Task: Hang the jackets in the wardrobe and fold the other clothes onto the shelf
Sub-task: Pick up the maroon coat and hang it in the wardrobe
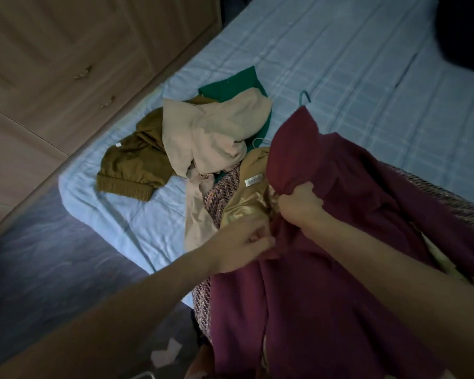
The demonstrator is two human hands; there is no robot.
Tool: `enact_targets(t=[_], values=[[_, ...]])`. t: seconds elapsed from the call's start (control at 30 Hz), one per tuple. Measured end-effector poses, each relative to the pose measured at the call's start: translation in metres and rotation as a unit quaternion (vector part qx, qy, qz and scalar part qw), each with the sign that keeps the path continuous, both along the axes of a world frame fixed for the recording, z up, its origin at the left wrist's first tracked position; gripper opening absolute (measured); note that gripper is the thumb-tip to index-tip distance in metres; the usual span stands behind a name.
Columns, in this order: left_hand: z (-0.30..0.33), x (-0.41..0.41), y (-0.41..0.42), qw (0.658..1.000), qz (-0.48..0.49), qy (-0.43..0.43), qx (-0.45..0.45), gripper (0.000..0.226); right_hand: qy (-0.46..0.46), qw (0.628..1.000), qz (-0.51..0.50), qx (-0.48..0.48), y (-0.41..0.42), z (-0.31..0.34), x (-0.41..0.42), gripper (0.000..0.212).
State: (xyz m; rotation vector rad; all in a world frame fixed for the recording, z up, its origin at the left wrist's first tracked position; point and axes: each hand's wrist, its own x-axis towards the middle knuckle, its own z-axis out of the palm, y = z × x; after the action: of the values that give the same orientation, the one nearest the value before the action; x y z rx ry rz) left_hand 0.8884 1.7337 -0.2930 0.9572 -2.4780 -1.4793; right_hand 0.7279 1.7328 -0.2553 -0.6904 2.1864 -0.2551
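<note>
A maroon jacket (326,228) lies over the bed's near corner, on a teal hanger whose hook (304,97) pokes out at its top. My right hand (301,202) grips a bunch of the maroon cloth near the front edge. My left hand (242,246) pinches the same edge a little lower. Under it lies a pink tweed jacket (220,195) with a shiny gold lining (246,206). Behind are a beige garment (211,135), an olive-brown garment (137,165) and a green one (236,84).
The clothes lie on a bed with a light blue checked cover (353,64). A closed wooden wardrobe (66,64) with small handles stands at the left. A strip of dark floor (52,263) runs between it and the bed. A dark shape (465,28) fills the top right corner.
</note>
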Motion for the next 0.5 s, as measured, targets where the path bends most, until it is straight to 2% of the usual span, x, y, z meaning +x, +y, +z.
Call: enact_targets(t=[0.1, 0.2, 0.23, 0.27, 0.33, 0.43, 0.5], values=[[0.018, 0.026, -0.027, 0.987, 0.138, -0.061, 0.057, 0.028, -0.018, 0.999, 0.04, -0.021, -0.011, 0.03, 0.016, 0.061], [0.021, 0.054, -0.058, 0.957, 0.261, -0.126, 0.014, 0.015, -0.047, 0.99, 0.131, -0.017, -0.008, 0.057, 0.035, 0.067], [0.021, 0.063, -0.067, 0.949, 0.282, -0.139, 0.012, 0.026, -0.058, 0.984, 0.17, -0.011, -0.006, 0.064, 0.041, 0.07], [0.023, 0.071, -0.075, 0.946, 0.289, -0.146, 0.009, 0.038, -0.069, 0.975, 0.21, -0.01, -0.003, 0.071, 0.048, 0.073], [0.028, 0.085, -0.086, 0.948, 0.275, -0.158, -0.012, 0.045, -0.091, 0.955, 0.282, -0.031, 0.0, 0.083, 0.061, 0.071], [0.04, 0.106, -0.091, 0.941, 0.28, -0.189, -0.035, 0.045, -0.117, 0.917, 0.375, -0.065, -0.001, 0.103, 0.082, 0.053], [0.053, 0.127, -0.086, 0.94, 0.251, -0.194, -0.127, 0.037, -0.147, 0.884, 0.437, -0.073, -0.006, 0.118, 0.093, 0.044]])
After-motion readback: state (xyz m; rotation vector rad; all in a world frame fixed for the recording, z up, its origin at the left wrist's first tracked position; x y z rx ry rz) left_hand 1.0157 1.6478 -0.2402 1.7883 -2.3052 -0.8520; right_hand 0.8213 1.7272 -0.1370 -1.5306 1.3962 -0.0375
